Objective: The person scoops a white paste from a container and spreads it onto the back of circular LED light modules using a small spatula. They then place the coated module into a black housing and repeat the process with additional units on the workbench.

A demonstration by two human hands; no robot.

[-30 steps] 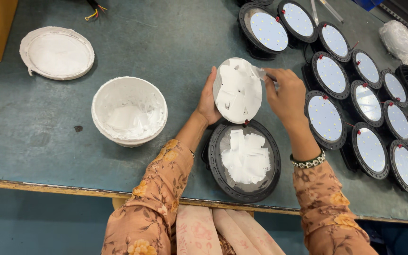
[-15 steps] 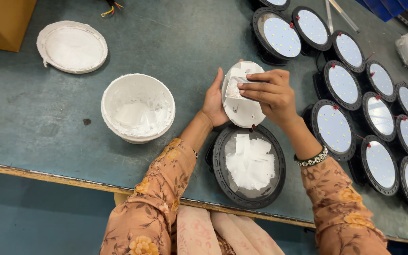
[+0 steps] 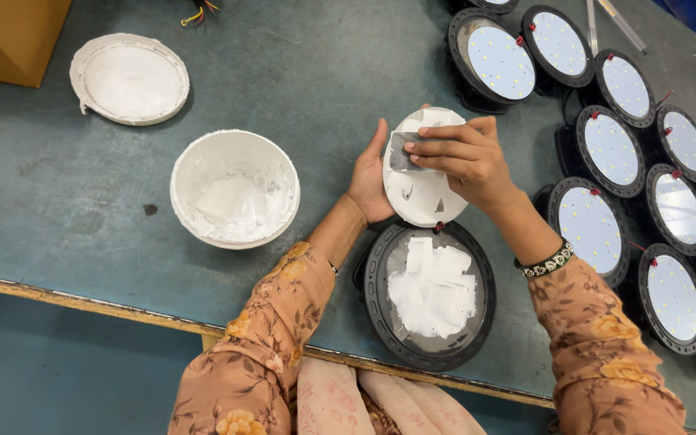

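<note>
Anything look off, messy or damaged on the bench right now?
Mostly tidy. The white lid lying at far left has a ragged, chipped edge with crusted paste. The white tub is smeared up its walls. No paste shows on the table itself.

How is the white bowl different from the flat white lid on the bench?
The white bowl is deep, with white paste lying inside; the flat white lid is shallow, with only a thin smear. The bowl sits nearer the left hand; the lid lies farther off, by the brown box. Both are round, white and paste-crusted at the rim.
</note>
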